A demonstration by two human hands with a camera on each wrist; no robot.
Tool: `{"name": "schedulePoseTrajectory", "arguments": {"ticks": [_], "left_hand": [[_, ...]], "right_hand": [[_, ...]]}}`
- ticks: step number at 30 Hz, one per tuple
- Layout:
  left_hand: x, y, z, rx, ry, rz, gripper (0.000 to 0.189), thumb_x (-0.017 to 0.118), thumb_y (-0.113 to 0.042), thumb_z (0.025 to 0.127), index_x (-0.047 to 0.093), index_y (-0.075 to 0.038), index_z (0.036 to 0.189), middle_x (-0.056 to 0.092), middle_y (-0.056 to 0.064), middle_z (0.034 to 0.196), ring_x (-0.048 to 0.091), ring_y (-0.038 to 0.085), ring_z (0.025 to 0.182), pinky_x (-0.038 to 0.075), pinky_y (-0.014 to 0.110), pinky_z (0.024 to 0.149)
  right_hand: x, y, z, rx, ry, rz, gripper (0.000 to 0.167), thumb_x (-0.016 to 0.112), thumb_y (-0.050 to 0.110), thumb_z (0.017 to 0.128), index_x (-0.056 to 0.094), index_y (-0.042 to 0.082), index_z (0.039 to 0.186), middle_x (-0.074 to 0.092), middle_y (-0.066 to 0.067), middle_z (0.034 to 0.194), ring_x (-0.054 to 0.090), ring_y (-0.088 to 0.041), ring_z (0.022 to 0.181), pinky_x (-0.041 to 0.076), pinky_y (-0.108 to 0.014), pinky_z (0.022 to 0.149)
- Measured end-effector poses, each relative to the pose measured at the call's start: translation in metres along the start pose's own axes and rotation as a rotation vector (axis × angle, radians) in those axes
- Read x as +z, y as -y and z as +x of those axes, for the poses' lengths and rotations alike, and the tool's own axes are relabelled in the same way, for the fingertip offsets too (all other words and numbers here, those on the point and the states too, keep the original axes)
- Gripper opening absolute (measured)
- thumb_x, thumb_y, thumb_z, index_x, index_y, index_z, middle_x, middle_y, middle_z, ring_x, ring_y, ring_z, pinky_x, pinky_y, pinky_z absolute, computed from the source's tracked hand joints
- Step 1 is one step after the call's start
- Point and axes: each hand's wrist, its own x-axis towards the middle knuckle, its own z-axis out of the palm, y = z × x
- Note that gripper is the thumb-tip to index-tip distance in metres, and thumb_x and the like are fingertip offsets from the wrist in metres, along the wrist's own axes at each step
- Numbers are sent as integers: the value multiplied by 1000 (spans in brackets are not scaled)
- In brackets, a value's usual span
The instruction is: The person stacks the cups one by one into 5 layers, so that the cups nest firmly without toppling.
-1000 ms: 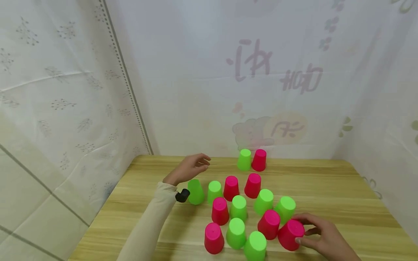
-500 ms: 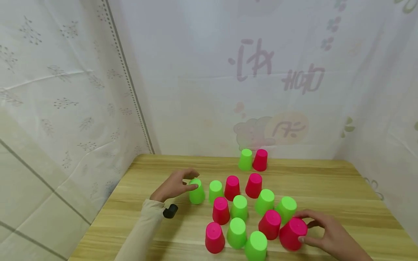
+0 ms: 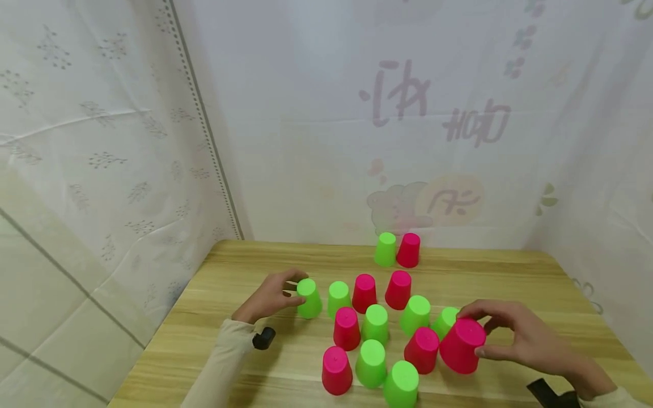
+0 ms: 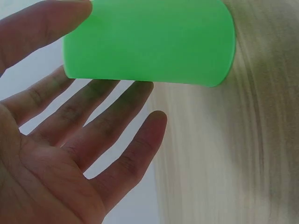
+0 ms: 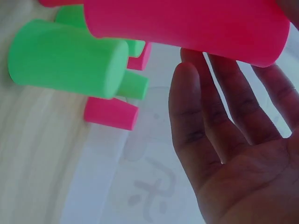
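My left hand [image 3: 271, 296] grips an upside-down green cup [image 3: 309, 299] at the left end of the group. In the left wrist view, thumb and fingertips lie on opposite sides of this cup [image 4: 149, 42], and the little finger stays off it. My right hand [image 3: 520, 334] holds an upside-down pink cup [image 3: 463, 347] between thumb and fingers, raised above the table at the right. In the right wrist view that cup [image 5: 187, 23] spans the top of the picture, with fingers behind it. The held pink cup partly covers a green cup [image 3: 445, 323] in the head view.
Several other upside-down cups stand close by, among them a pink one [image 3: 421, 350] beside the held pink cup and a green one [image 3: 339, 300] right of the left hand. A green cup [image 3: 385, 249] and a pink cup [image 3: 408, 250] stand at the wooden table's [image 3: 255, 260] back edge.
My left hand came down and left to the leftmost green cup and closed its fingers round it. My right hand lifted the pink cup off the table.
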Motion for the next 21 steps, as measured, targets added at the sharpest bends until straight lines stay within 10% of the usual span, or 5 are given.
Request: {"name": "schedulePoseTrajectory", "arguments": {"ticks": [21], "left_hand": [[9, 1, 0, -3, -37, 2, 41, 76, -15, 88, 59, -6, 124, 67, 18, 123, 66, 42, 116, 57, 53, 94]], "right_hand": [[-53, -5, 66, 118, 22, -50, 34, 76, 9, 86, 65, 15, 118, 70, 5, 110, 66, -8, 95, 57, -26, 75]]}}
